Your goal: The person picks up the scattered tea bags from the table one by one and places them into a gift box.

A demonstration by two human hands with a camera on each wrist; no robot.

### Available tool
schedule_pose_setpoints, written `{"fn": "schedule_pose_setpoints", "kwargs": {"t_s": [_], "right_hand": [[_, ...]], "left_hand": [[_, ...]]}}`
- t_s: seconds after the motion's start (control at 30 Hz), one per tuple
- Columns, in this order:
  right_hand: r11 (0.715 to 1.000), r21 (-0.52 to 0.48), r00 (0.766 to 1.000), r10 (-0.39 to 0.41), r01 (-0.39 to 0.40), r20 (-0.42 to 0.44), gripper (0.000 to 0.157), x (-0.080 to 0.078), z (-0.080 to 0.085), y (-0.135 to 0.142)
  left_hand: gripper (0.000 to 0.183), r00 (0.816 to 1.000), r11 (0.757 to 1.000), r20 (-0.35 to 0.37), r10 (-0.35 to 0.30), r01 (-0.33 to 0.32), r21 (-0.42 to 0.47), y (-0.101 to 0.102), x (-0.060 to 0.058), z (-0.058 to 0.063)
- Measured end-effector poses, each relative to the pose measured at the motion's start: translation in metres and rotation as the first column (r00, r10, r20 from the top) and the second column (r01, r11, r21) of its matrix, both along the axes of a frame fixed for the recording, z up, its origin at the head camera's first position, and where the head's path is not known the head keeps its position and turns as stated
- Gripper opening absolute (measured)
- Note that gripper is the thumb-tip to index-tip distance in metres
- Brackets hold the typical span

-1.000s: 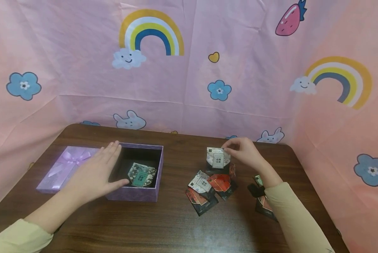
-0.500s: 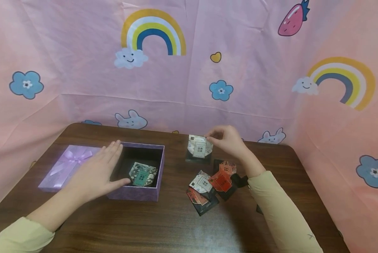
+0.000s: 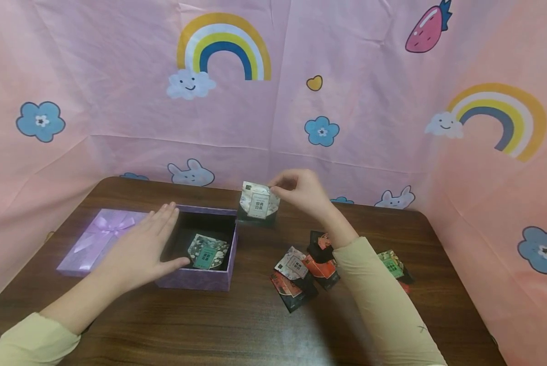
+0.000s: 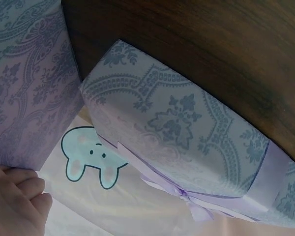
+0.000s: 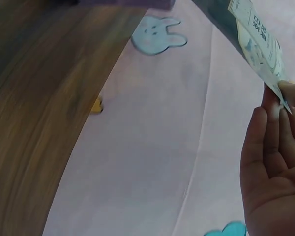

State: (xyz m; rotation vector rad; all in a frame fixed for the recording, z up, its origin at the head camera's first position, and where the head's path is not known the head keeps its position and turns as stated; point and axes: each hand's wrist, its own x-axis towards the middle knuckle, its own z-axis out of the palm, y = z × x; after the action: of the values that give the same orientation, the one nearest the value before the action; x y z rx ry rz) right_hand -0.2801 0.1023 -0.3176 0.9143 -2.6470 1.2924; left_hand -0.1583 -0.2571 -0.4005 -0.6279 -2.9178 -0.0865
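My right hand (image 3: 302, 193) pinches a white and black tea sachet (image 3: 258, 202) by its upper right corner, above the table and just right of the purple box (image 3: 206, 282). The right wrist view shows thumb and fingertips on the corner of that sachet (image 5: 259, 42). My left hand (image 3: 140, 249) rests against the box's left side with straight fingers. Inside the box lies a green-labelled sachet (image 3: 207, 252). Beside the box, partly behind my left hand, is its purple lid (image 3: 92, 244) with a ribbon bow; the lid (image 4: 172, 123) also fills much of the left wrist view.
Several sachets overlap on the brown table (image 3: 236, 330), among them a white one (image 3: 293, 264) and an orange one (image 3: 288, 285). Further right, partly behind the right sleeve, lies a green sachet (image 3: 392, 263). A pink patterned cloth (image 3: 369, 101) hangs behind the table.
My right hand has lifted the white sachet from the pile and carried it left and up toward the box. My left hand has stayed in place on the box.
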Motion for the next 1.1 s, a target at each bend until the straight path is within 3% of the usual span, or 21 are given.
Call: {"fn": "schedule_pose_setpoints", "kwargs": {"t_s": [0.27, 0.6, 1.1], "right_hand": [[0.997, -0.059, 0.999, 0.049, -0.048, 0.016, 0.011, 0.004, 0.002, -0.034], [0.991, -0.109, 0.993, 0.09, -0.082, 0.074, 0.011, 0.012, -0.01, -0.069], [0.989, -0.026, 0.987, 0.145, -0.143, 0.073, 0.01, 0.023, -0.038, -0.094]], "left_hand": [[0.115, 1.0, 1.0, 0.012, 0.012, -0.012, -0.015, 0.002, 0.0, 0.002], [0.115, 1.0, 1.0, -0.008, -0.001, 0.001, -0.002, 0.001, 0.0, 0.001], [0.114, 1.0, 1.0, 0.0, 0.015, -0.015, 0.012, 0.002, 0.001, 0.002]]}}
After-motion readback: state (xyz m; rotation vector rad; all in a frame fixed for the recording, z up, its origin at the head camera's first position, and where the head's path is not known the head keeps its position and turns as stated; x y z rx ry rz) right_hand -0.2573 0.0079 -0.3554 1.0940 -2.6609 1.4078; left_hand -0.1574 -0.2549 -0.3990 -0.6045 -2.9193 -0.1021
